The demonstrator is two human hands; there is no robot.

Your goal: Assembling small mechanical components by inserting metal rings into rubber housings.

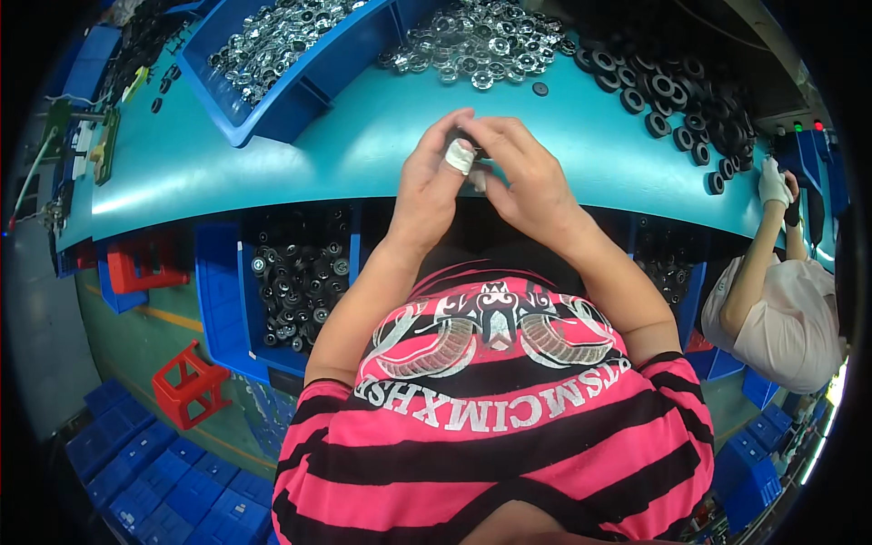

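Observation:
Just over the near edge of the table, my two hands meet around a small black tire, mostly hidden by the fingers. My left hand grips it from the left, its thumb wrapped in white tape. From the other side my right hand closes on the same tire with bent fingers. Beyond the hands is a heap of shiny clear wheel hubs. A pile of black tires spreads along the right of the table. One dark round piece lies apart, near the hubs.
A blue bin of clear hubs stands tilted on the teal table. Below the edge, a blue box holds black wheels. Red stools and stacked blue crates are at left. A co-worker's gloved hand works at far right.

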